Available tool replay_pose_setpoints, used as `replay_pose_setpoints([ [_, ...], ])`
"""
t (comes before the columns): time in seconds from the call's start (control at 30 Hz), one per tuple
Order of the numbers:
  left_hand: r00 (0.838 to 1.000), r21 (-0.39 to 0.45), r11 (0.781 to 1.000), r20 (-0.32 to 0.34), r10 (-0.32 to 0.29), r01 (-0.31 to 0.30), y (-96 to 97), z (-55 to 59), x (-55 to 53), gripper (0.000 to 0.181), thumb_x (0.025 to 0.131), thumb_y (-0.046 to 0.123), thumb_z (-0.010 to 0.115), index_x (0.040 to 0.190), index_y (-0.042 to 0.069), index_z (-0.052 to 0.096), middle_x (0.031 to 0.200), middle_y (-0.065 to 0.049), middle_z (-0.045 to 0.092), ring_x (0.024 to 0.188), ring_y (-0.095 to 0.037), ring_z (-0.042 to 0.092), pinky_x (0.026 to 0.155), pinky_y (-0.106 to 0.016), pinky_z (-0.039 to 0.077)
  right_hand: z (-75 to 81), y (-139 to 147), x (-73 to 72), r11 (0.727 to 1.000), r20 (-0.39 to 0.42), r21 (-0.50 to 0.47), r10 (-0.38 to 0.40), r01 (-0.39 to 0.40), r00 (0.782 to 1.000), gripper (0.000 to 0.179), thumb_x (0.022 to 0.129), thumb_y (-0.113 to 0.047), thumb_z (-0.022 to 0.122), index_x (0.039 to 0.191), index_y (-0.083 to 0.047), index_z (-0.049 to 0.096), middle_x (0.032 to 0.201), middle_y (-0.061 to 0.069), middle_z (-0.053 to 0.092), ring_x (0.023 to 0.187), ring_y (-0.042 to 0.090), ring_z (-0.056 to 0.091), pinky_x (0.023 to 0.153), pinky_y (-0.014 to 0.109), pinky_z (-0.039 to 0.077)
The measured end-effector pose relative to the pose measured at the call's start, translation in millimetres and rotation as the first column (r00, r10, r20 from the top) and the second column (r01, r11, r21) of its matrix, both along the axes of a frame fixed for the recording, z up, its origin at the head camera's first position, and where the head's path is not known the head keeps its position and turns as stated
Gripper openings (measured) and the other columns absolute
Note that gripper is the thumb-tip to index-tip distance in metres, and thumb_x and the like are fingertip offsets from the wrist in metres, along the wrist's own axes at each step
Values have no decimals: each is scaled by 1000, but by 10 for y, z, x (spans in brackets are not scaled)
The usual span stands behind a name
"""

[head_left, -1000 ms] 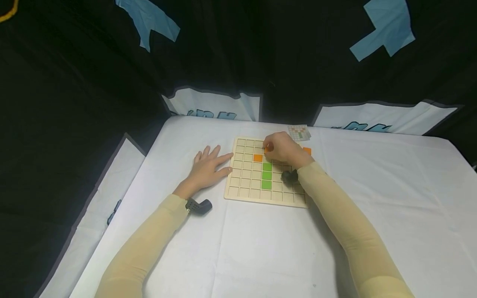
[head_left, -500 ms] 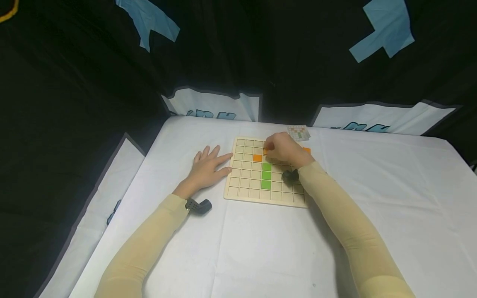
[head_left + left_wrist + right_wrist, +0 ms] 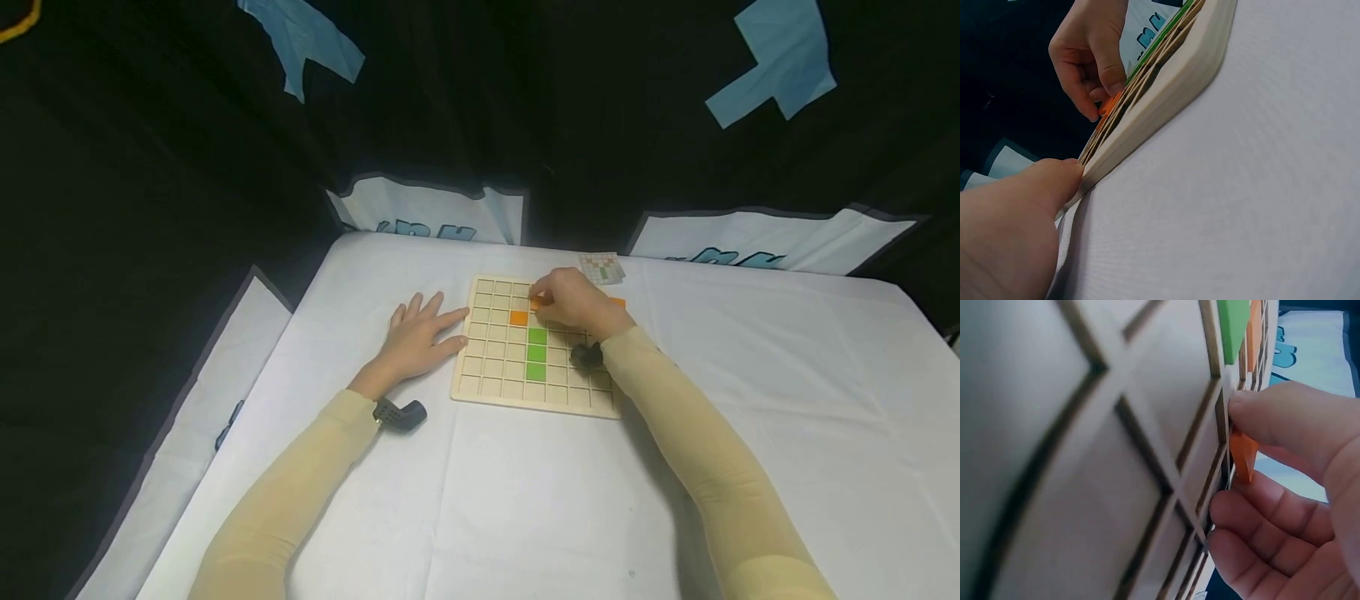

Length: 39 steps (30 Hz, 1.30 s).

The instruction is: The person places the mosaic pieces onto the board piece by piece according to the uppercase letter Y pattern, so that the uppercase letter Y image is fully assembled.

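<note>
A wooden grid board [image 3: 491,367] lies on the white-covered table. Its cells hold a column of green tiles [image 3: 537,353] and one orange tile [image 3: 518,317]. Near the board's far edge, my right hand [image 3: 573,300] pinches another orange tile [image 3: 1244,453] between thumb and index finger, right at the grid's surface and tilted in the right wrist view. My left hand [image 3: 415,342] rests palm down with spread fingers, thumb and index fingertip at the board's left edge. That edge and the left thumb [image 3: 1054,181] fill much of the left wrist view. The right hand covers part of the grid.
Beyond the right wrist shows more orange [image 3: 617,303] at the board's right side. Small printed cards [image 3: 602,267] with a coloured grid lie behind the board, near the table's far edge. A black curtain [image 3: 450,100] with blue tape hangs behind the table [image 3: 525,500].
Almost nothing differs. The right fingers shift very slightly at the orange tile, while the left hand and the board stay in place.
</note>
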State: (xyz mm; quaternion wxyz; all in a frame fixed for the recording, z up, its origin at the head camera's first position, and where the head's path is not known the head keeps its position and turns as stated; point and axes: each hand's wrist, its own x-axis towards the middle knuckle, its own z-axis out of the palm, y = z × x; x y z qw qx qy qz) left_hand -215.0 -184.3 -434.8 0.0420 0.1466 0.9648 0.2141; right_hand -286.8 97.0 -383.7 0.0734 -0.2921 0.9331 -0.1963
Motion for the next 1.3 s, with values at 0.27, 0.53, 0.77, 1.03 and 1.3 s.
replay_pose_setpoints([
  [0.27, 1000, -6, 1000, 1, -4, 4, 3, -26, 3, 59, 100, 51, 51, 154, 28, 46, 169, -20, 21, 157, -50, 6, 125, -68, 2, -10, 5, 10, 997, 26, -2, -75, 75, 997, 24, 82, -5, 76, 106, -2, 75, 96, 15, 74, 91, 29, 61, 89, 42, 53],
  [0.53, 1000, -3, 1000, -3, 1, -1, 0, -5, 7, 58, 100, 51, 51, 154, 28, 47, 169, -20, 21, 157, -50, 6, 125, -69, 2, 26, 11, 36, 998, -8, 26, -48, 49, 999, 15, 82, -3, 77, 97, -4, 77, 87, 8, 74, 87, 25, 58, 86, 40, 52],
  [0.77, 1000, -4, 1000, -5, 1, -1, -1, -7, 4, 59, 100, 51, 51, 154, 29, 47, 169, -20, 21, 157, -50, 6, 125, -68, 2, 84, -10, 63, 997, -14, 69, -40, 41, 999, 7, 80, 1, 73, 81, -6, 73, 77, 5, 66, 82, 24, 54, 80, 37, 48],
  [1.03, 1000, -4, 1000, -10, 3, -3, -11, -28, -10, 59, 100, 52, 50, 154, 28, 46, 169, -20, 21, 158, -49, 6, 125, -68, 2, 123, -38, 67, 994, -7, 100, -33, 34, 999, 9, 80, 4, 70, 80, -4, 74, 79, 8, 68, 81, 25, 54, 80, 37, 49],
  [1.3, 1000, -5, 1000, -9, 1, -1, -9, -10, 7, 59, 100, 51, 51, 154, 28, 46, 169, -20, 21, 157, -50, 6, 125, -68, 1, 118, -44, 48, 995, -53, 99, -23, 28, 998, 16, 80, 3, 70, 67, -6, 67, 68, 4, 59, 77, 23, 51, 73, 33, 43],
])
